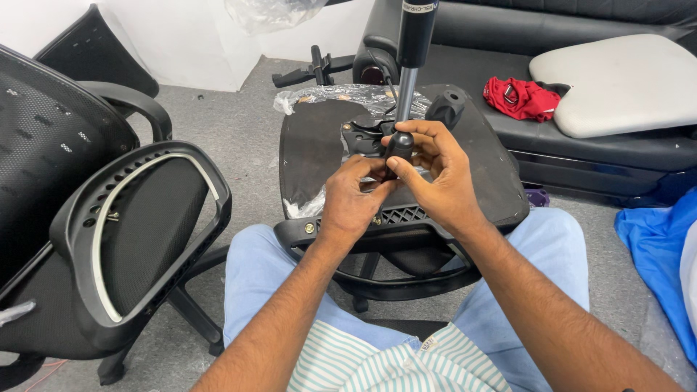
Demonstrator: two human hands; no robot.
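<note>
Nearest me, both forearms reach forward over my knees. My left hand (353, 199) pinches something small I cannot make out; my right hand (434, 174) has its fingers (406, 134) curled round the black handle (398, 147) above the upturned chair seat (312, 152), the gas cylinder (414, 43) standing behind.

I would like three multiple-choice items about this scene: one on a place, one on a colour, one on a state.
1. Where does the crumpled red cloth lie?
A) on the black leather sofa
B) on the floor
C) on the person's lap

2. What colour is the flat cushion on the sofa?
A) blue
B) off-white
C) red

3. How do the hands stand?
A) both free
B) one raised
C) both gripping the black tool handle

Key: 1 A, it rests on the sofa seat; 2 B, its cover is pale; 3 C, fingers wrap the handle.
</note>
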